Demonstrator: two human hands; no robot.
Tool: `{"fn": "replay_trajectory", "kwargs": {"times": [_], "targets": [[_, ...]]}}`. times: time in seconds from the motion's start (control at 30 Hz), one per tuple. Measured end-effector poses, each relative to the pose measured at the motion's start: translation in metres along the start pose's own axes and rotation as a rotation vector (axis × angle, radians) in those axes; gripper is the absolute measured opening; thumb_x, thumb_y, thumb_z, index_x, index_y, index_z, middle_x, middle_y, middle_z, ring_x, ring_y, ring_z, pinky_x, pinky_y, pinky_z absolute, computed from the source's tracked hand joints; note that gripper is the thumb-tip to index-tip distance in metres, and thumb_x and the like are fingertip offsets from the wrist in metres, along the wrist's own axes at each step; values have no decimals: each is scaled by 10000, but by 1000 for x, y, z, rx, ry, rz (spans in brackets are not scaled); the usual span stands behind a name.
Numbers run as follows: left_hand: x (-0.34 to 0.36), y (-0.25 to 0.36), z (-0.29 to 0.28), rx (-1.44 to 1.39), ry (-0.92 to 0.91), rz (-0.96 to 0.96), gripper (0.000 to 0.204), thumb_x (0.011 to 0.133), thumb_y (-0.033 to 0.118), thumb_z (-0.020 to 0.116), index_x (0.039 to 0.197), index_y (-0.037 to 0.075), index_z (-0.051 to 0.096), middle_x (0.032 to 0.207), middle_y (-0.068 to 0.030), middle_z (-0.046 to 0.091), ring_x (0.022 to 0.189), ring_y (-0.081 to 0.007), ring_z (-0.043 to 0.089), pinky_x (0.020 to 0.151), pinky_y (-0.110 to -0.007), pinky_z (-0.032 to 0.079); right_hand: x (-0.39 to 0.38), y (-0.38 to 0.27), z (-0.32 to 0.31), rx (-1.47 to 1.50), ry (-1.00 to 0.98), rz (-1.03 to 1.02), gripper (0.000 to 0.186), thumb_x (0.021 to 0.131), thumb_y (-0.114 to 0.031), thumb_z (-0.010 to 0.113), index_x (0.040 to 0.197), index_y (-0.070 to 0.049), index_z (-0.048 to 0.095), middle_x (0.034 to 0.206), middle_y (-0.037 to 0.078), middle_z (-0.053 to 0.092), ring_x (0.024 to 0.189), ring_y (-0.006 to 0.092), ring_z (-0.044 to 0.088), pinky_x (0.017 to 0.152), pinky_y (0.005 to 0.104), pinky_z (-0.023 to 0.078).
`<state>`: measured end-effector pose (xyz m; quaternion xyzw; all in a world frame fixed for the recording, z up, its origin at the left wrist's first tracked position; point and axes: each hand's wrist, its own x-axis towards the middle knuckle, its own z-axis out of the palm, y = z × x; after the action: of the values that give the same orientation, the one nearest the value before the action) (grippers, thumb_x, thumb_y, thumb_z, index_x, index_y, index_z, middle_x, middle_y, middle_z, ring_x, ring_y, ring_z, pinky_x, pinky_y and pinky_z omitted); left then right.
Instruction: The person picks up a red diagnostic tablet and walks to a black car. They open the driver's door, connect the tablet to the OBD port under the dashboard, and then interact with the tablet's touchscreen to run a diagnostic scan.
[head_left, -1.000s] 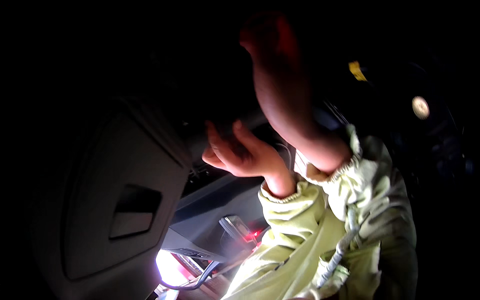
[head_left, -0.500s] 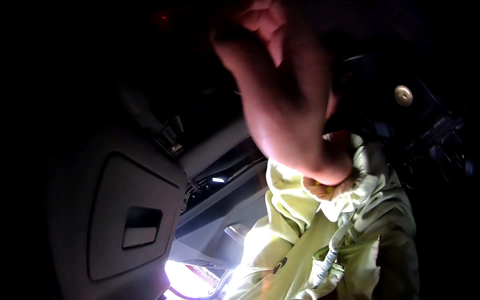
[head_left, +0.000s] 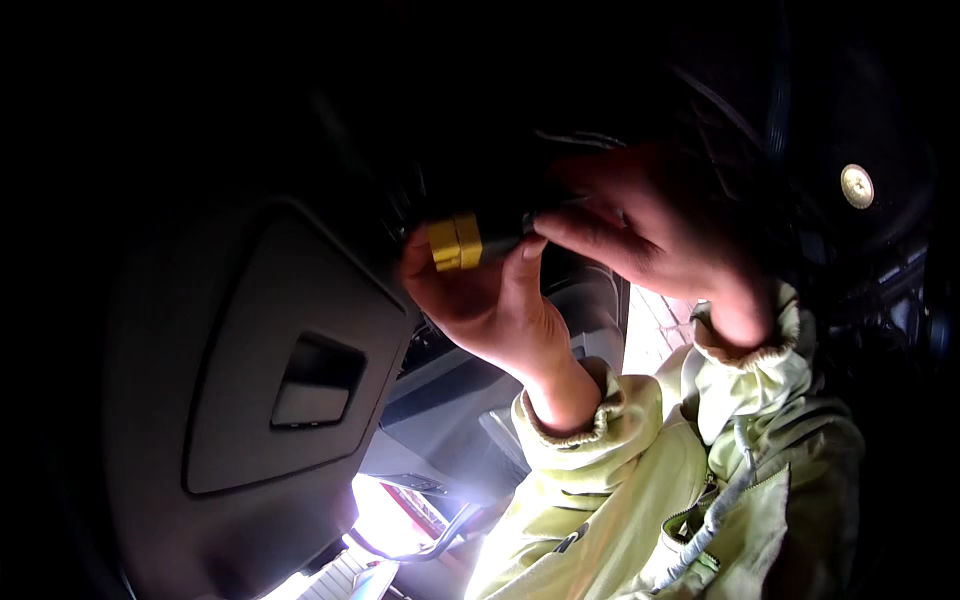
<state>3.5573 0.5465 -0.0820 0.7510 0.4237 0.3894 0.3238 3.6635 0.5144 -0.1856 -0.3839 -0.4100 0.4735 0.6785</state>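
Holding yellow-tipped tool [head_left: 458,242] level, yellow end pointing left; left hand [head_left: 490,300], right hand [head_left: 650,225].

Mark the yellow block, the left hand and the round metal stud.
yellow block [head_left: 455,242], head view, on its front face.
left hand [head_left: 490,305], head view, on the palm.
round metal stud [head_left: 857,186], head view, on its centre.

Up in the dark, my left hand [head_left: 485,300] is carrying it all: the small yellow block [head_left: 455,242] sits gripped between thumb and fingers. My right hand [head_left: 650,225] comes in from the right and pinches the dark stub [head_left: 503,238] sticking out of the block's right end. Left and nearer, the grey panel [head_left: 250,420] stands beside my left hand, its recessed handle [head_left: 315,382] facing me.
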Motion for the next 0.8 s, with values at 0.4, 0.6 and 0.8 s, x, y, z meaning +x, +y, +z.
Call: {"fn": "replay_trajectory", "kwargs": {"times": [0.4,0.6,0.8], "targets": [[-18,8,-4,-139,-277,-179,757,738,68,828,1355,-111,428,1153,-193,653,1031,-257,653,938,-331,517,14,52,39,934,-127,67,234,960,-168,566,1137,-20,604,890,66,654,697,121,630,626,261,525],[-11,6,-17,-119,-229,-135,542,805,55,776,1247,-83,494,1020,-113,648,941,-165,618,823,-259,504,11,19,33,600,-171,62,202,971,-202,537,1038,-44,642,725,92,629,640,180,623,571,306,492],[-3,1,-11,-66,150,-218,353,897,209,708,1123,-20,562,864,-24,638,704,-88,580,624,-197,457,-6,-10,36,-36,56,-59,211,937,-233,583,971,-32,638,797,133,637,671,303,616,617,368,505]]}}
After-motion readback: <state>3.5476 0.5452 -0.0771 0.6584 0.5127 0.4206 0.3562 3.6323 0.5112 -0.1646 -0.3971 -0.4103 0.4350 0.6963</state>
